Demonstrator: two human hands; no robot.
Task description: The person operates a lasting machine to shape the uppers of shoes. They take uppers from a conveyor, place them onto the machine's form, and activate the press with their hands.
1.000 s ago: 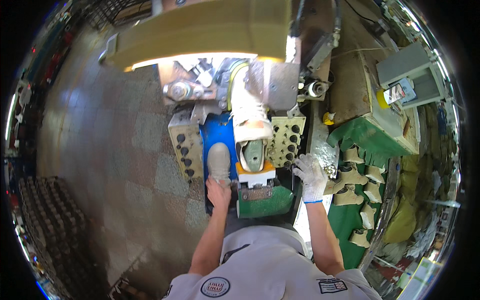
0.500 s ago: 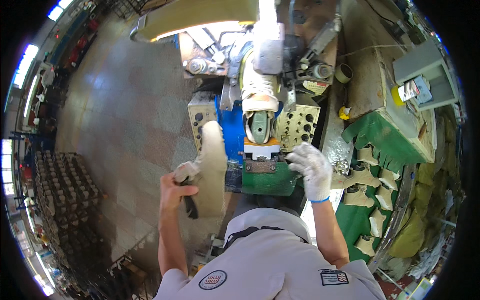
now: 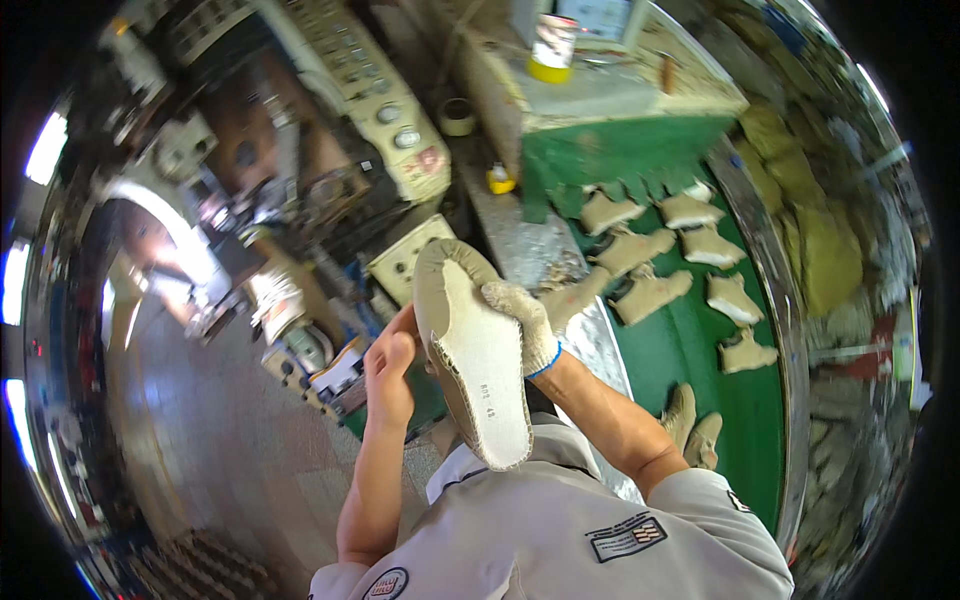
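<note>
A beige shoe upper point(image 3: 475, 350) is held in front of my chest, its underside facing me. The toe points away and the heel lies close to my shirt. A pale insole point(image 3: 490, 375) covers much of this underside, with fabric folded over at the toe. My right hand point(image 3: 522, 322), in a whitish knit glove with a blue cuff, grips the shoe's right side. Bare and curled, my left hand point(image 3: 388, 375) holds it from the left, its fingertips partly hidden behind the shoe. Off to the left, another laced shoe point(image 3: 278, 300) sits in a machine point(image 3: 215, 215), blurred.
At right, a green belt point(image 3: 700, 330) carries several beige shoe uppers point(image 3: 650, 292). A bench with green cloth point(image 3: 620, 150) stands beyond it, bearing a yellow-based can point(image 3: 552, 50). A control panel point(image 3: 385, 110) and a tape roll point(image 3: 457, 117) are ahead. Olive sacks point(image 3: 825, 260) line the far right.
My view has swung right, so the machine now appears at left. The shoe upper has come before my chest, underside up. My right hand has left the machine and closed on it.
</note>
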